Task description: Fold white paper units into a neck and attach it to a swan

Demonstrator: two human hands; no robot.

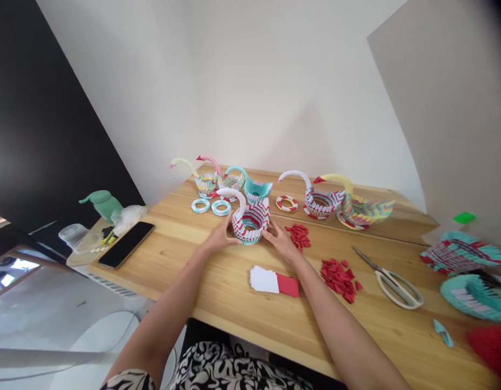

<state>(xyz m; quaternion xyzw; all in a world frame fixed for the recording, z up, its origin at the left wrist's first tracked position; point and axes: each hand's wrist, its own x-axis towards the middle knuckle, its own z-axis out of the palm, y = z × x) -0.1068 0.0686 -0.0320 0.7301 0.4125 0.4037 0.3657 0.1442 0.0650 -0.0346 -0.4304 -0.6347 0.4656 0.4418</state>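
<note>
in the head view, the left hand (220, 236) and right hand (281, 242) each keep a narrow grip on a side of the paper swan (249, 215), which stands upright on the bench (218, 292) at mid-frame. at 6 o'clock from it lie the paper slips (274, 281), at 4 o'clock the red pieces (339, 273) with scissors (392, 283) beyond, at 9 o'clock a phone (126, 244), and at 12 o'clock a row of other swans (321, 197).

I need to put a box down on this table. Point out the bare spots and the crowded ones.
Bare wood lies between the phone and the left hand, and along the near edge below the scissors. The back row of paper swans and rings is crowded, as is the right end, with red paper pieces and teal paper models.
</note>
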